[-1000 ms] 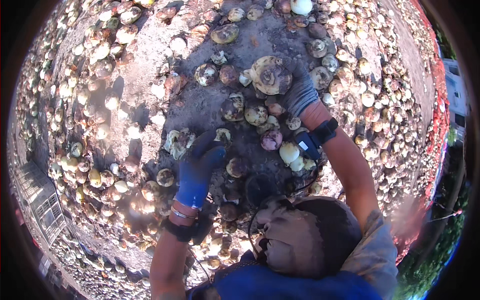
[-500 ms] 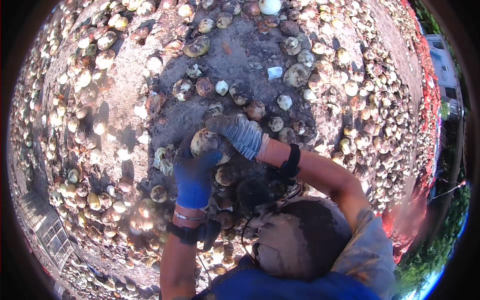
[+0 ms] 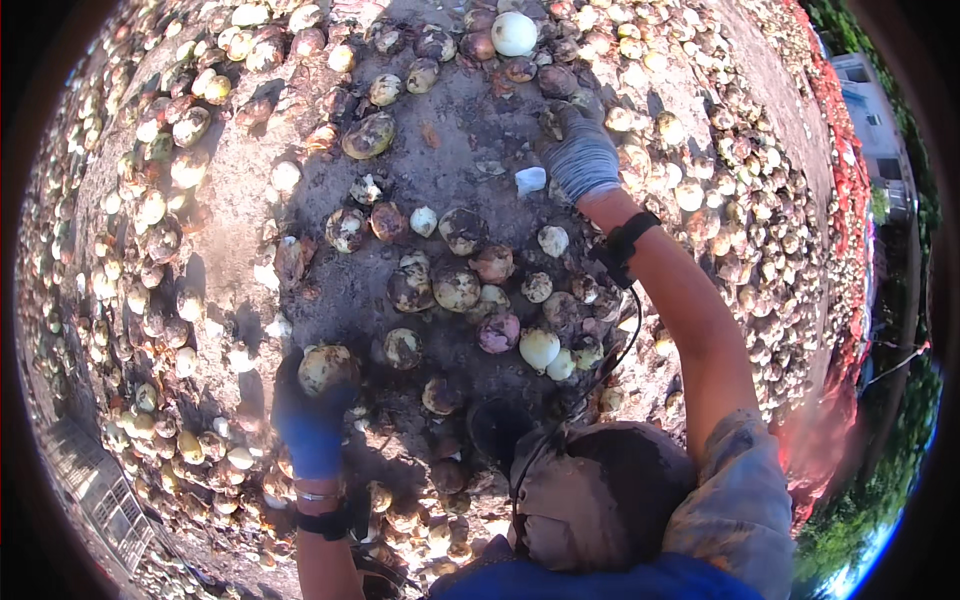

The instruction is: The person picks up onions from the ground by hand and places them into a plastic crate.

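Note:
Many onions lie on the dirt. My left hand [image 3: 312, 415], in a blue glove, is closed around a large, dirt-stained onion [image 3: 327, 370] at the left of the near group; motion blurs the fingers. Farther off to the right, my outstretched right hand [image 3: 582, 150], in a grey knit glove, reaches down over onions. Its fingers point away from me, and their tips are partly hidden, so a hold cannot be made out. One onion [image 3: 588, 103] shows beside the fingertips. Between my hands sits a cluster of onions, including a yellowish one [image 3: 456, 287] and a purplish one [image 3: 499, 332].
A white scrap [image 3: 530, 180] lies by my right hand. Dense onions [image 3: 760, 180] spread right, toward a red strip [image 3: 850, 200] along the edge. A slatted crate [image 3: 115, 505] stands at lower left. A black cable [image 3: 632, 340] hangs from my right wrist.
My left hand has moved left and nearer with the large onion. My right hand has left the middle cluster and stretched far to the right, uncovering the onions there.

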`<state>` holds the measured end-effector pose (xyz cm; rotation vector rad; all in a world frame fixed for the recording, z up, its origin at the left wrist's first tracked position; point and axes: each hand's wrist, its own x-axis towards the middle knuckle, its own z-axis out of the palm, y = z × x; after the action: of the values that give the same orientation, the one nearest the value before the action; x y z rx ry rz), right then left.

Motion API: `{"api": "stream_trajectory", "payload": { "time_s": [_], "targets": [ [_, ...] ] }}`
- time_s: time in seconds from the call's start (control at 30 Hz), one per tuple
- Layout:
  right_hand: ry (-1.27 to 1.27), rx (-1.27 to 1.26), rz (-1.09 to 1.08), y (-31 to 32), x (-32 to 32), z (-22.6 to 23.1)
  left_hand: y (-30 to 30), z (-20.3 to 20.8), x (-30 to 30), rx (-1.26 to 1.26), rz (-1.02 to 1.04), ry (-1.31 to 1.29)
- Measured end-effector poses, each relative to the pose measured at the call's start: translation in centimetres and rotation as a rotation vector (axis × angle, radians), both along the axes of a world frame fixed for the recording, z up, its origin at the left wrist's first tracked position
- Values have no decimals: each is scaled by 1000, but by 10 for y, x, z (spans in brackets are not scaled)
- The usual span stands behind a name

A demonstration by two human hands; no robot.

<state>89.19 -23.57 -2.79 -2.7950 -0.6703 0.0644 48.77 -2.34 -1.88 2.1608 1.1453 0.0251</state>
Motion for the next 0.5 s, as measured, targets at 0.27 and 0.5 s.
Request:
{"api": "stream_trajectory", "payload": {
  "time_s": [0.27,0.5],
  "targets": [
    [-6,-214,-159,34,104,-4,-31,-1,28,305,-257,-175],
    [60,-495,-127,69,112,-5,-27,5,62,295,-318,-66]
  ]
}}
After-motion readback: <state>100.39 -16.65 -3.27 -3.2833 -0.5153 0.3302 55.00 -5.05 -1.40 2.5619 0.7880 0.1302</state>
